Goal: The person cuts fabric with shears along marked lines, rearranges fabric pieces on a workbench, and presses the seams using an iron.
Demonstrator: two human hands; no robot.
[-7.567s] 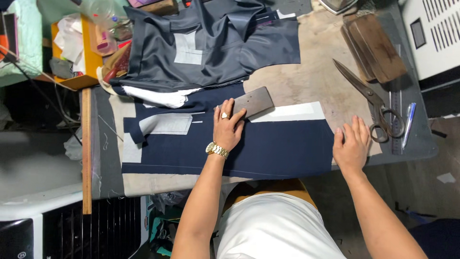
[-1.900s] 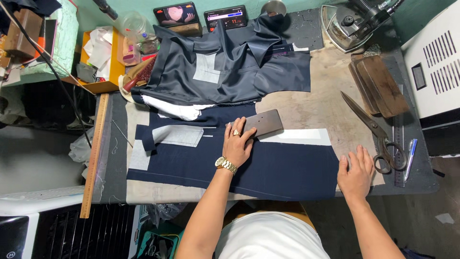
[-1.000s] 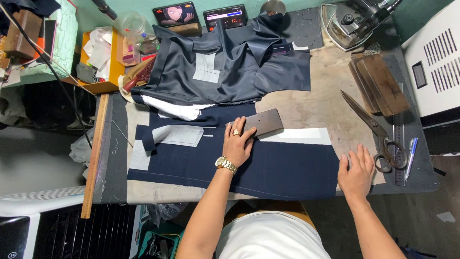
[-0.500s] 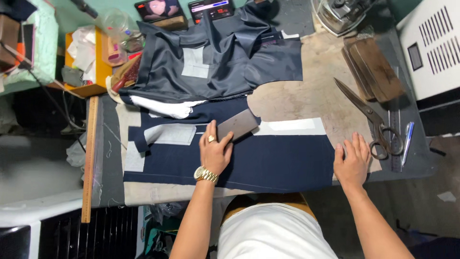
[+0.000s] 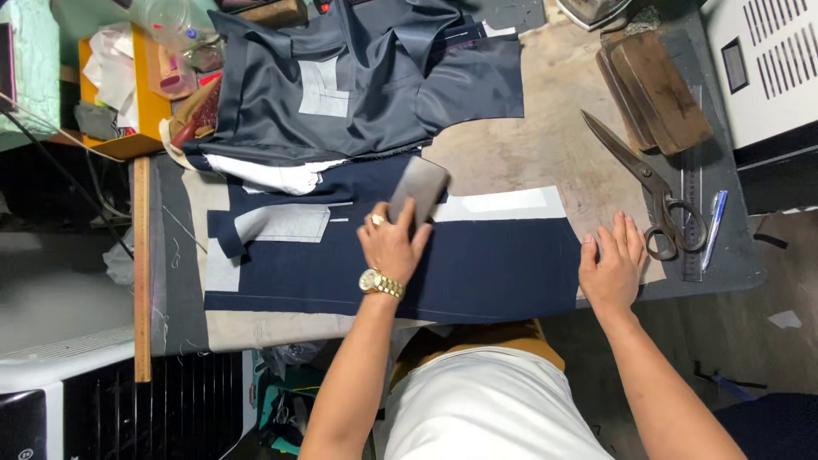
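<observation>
Cluttered worktop [image 5: 545, 153]: navy cloth [image 5: 477, 264] lies smoothed; left hand [image 5: 394, 245] grips a grey block [image 5: 417, 189], right hand [image 5: 612, 266] pressed flat, scissors [image 5: 648, 183] untouched.

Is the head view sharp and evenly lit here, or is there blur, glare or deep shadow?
Head view: sharp overall, no motion blur on the left hand or right hand; even overhead light on the navy cloth; soft sheen on the grey lining fabric; the floor at the left edge falls into dark shadow.

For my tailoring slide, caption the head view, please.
Left hand presses a grey block on navy cloth; right hand flattens its edge beside scissors.
</observation>
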